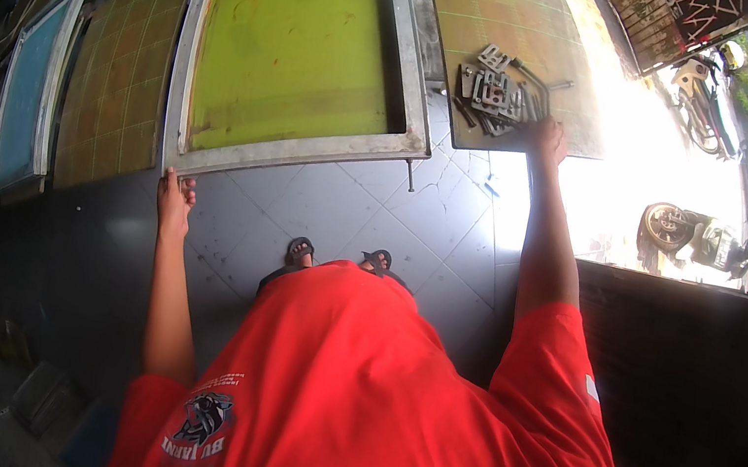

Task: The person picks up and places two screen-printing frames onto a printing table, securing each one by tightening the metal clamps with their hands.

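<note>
A screen printing frame (299, 148) with a pale grey rim and yellow-green mesh lies ahead of me, slightly left of the middle. At its near left corner is my left hand (174, 201), fingers curled and fingertips against the rim. My right hand (550, 143) is closed at the near edge of a tan board (492, 19), beside a pile of grey metal brackets (494, 92). A bent metal bar (538, 84) lies by the pile, close to my right fingers. What those fingers hold, if anything, is hidden.
Left of the frame are a tan gridded board (121, 79) and a blue-meshed frame (32, 88). A bolt (410, 175) sticks down below the frame's near right corner. Grey floor tiles (349, 204) show below. Motorcycles (694, 235) stand outside in bright light at the right.
</note>
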The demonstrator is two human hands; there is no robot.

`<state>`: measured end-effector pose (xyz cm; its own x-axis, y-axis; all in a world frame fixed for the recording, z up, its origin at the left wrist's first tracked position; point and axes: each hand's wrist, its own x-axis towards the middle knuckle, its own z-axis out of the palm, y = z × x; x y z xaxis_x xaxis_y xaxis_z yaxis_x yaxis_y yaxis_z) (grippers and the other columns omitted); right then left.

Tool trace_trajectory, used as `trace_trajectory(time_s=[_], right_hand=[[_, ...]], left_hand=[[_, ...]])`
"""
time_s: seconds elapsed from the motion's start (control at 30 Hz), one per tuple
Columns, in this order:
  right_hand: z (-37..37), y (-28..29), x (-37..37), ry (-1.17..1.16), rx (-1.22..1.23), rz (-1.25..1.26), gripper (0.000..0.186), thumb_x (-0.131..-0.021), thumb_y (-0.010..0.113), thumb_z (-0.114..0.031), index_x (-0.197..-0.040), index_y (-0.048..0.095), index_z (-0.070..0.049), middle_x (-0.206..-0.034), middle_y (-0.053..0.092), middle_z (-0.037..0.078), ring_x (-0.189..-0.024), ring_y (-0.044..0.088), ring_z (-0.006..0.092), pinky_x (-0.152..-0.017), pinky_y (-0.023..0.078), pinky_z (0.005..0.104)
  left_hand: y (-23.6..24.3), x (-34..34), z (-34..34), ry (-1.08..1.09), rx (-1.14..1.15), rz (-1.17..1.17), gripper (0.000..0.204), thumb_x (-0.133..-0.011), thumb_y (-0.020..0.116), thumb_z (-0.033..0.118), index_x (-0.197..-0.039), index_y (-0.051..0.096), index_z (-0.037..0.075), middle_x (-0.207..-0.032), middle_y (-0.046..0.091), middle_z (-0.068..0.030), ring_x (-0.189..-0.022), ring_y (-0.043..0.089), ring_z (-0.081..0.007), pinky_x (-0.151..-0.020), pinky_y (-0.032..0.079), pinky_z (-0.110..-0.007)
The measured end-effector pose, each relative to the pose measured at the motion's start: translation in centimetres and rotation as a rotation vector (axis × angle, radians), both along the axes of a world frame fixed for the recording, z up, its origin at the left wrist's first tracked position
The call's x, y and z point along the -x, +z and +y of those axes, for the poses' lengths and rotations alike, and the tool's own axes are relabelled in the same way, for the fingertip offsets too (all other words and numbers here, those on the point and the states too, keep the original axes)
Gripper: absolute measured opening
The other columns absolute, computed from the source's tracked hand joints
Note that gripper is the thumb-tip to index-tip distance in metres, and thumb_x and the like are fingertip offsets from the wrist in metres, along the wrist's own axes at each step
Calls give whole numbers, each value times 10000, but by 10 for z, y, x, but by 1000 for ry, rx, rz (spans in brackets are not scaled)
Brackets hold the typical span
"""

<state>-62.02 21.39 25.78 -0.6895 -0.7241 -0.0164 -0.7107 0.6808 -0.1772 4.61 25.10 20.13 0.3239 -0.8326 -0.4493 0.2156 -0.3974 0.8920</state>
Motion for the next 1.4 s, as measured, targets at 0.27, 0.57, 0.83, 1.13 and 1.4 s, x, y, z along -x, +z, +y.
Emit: trace_trajectory(time_s=[0.27, 0.57, 0.83, 1.13, 1.4], right_hand=[[-10, -34, 40, 91, -176, -143, 505, -793, 648, -372, -1121, 594, 8, -1126, 626, 232, -1091, 590, 378, -908, 480, 433], [-14, -54, 60, 47, -7, -362, 433, -790, 668, -320, -1065, 632, 14, -1065, 644, 250, -1016, 618, 383, -850, 488, 422], [81, 35, -1, 299, 538, -725, 232, -902, 530, -97, -1073, 645, 7, -862, 639, 89, -745, 564, 160, -633, 447, 303], [95, 50, -98, 826, 155, -379, 159, -870, 562, -143, -925, 672, -43, -848, 654, 139, -810, 623, 326, -723, 490, 395], [76, 41, -113, 835, 103, -382, 182, -878, 526, -170, -913, 678, -76, -862, 656, 134, -830, 620, 327, -735, 487, 403]], left_hand=[[-11, -4, -2, 50, 88, 150, 280, -966, 513, 386, -995, 484, 110, -811, 565, -39, -627, 485, -99, -576, 419, -232], [14, 35, 2, 121, 166, -1265, 585, -896, 568, 427, -1292, 418, 23, -1298, 408, -223, -1234, 371, -401, -1032, 284, -523], [45, 102, -21, -408, 556, -1546, 534, -863, 620, 376, -1253, 482, 38, -1365, 358, -211, -1301, 296, -383, -1075, 236, -516], [28, 112, -50, -486, 532, -1564, 514, -858, 583, 466, -1220, 547, 104, -1371, 408, -163, -1312, 319, -344, -1075, 252, -507], [29, 112, -50, -502, 466, -1609, 522, -846, 583, 494, -1210, 555, 121, -1374, 422, -140, -1331, 320, -322, -1070, 262, -520]])
